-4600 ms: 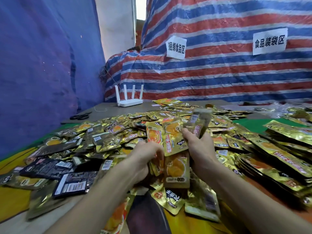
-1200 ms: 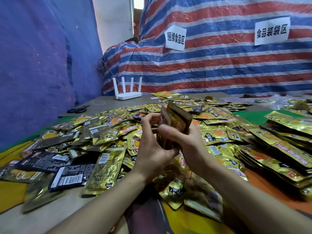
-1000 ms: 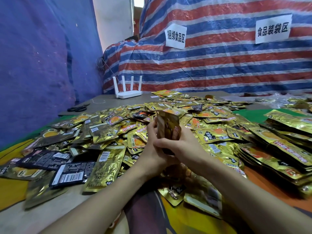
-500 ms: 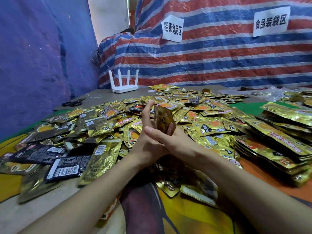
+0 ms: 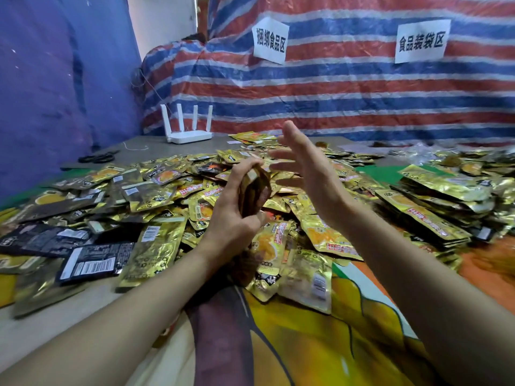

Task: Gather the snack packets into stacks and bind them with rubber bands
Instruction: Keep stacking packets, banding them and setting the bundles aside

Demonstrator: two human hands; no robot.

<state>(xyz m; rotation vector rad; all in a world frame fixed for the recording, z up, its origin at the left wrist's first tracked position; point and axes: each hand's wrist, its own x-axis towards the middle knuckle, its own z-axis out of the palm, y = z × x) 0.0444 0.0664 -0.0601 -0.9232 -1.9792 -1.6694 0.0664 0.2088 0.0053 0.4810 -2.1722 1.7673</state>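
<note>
Close in, gripped a small stack of snack packets (image 5: pixel 255 190) on edge in the left hand (image 5: pixel 231 221), with fingers curled over its top, likely to square the edges for banding; made out no rubber band. Just beyond, held the right hand (image 5: pixel 303 168) spread and empty beside the stack, not touching it, perhaps free to fetch a band. Farther off, left loose packets (image 5: pixel 167 190) heaped across the desk (image 5: pixel 156 151), with tidier piles (image 5: pixel 434 215) to the right.

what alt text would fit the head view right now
A person's left hand grips a small stack of snack packets upright, while the open right hand hovers beside it, above a table heaped with loose gold packets. A white router stands at the back.
</note>
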